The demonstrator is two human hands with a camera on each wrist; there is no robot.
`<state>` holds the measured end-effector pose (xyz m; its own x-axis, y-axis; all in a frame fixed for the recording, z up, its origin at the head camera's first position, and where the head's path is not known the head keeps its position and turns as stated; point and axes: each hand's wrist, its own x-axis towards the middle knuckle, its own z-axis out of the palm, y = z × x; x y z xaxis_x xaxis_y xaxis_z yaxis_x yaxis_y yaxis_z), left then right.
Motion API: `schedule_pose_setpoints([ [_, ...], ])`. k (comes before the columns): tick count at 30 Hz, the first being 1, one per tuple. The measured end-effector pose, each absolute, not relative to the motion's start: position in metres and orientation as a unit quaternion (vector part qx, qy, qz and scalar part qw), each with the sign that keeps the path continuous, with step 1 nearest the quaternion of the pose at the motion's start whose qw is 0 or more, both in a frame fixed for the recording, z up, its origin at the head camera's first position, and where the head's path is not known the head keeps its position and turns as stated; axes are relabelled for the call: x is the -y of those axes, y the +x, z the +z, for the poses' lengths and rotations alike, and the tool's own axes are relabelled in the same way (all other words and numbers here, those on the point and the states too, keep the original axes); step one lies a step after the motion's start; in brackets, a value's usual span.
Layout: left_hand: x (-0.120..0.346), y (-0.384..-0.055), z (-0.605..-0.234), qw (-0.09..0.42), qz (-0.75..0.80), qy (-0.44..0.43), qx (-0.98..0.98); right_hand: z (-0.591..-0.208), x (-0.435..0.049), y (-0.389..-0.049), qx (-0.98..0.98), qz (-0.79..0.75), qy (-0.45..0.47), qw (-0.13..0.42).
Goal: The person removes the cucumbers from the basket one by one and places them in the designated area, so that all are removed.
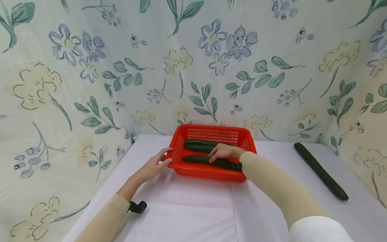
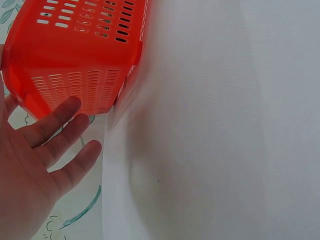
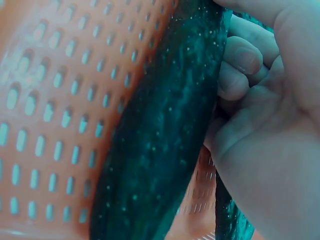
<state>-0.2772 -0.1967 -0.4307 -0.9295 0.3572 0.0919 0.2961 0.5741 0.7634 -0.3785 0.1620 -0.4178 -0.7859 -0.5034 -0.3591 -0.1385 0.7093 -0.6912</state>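
A red plastic basket with slotted walls stands toward the back of the table. My left hand is at its left rim, thumb and forefinger touching the edge. In the left wrist view, the other fingers are spread loosely beside the basket wall. My right hand reaches inside and grips a dark green cucumber near its middle. The right wrist view shows this cucumber up close, with the thumb and curled fingers at its upper part. Behind it in the basket lie more cucumbers.
Another long cucumber lies alone on the table's right side. The table has a white cloth. A flower-patterned curtain hangs behind and at both sides. A small black device is at the left wrist.
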Motion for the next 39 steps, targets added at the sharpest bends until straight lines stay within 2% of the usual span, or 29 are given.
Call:
schedule_pose_setpoints([
  [26, 0.200, -0.277, -0.431, 0.040, 0.429, 0.190, -0.882, -0.408, -0.157, -0.379, -0.868, -0.377, -0.201, 0.253],
  [39, 0.203, -0.276, -0.436, 0.041, 0.427, 0.191, -0.883, -0.417, -0.147, -0.379, -0.903, -0.298, -0.224, 0.213],
])
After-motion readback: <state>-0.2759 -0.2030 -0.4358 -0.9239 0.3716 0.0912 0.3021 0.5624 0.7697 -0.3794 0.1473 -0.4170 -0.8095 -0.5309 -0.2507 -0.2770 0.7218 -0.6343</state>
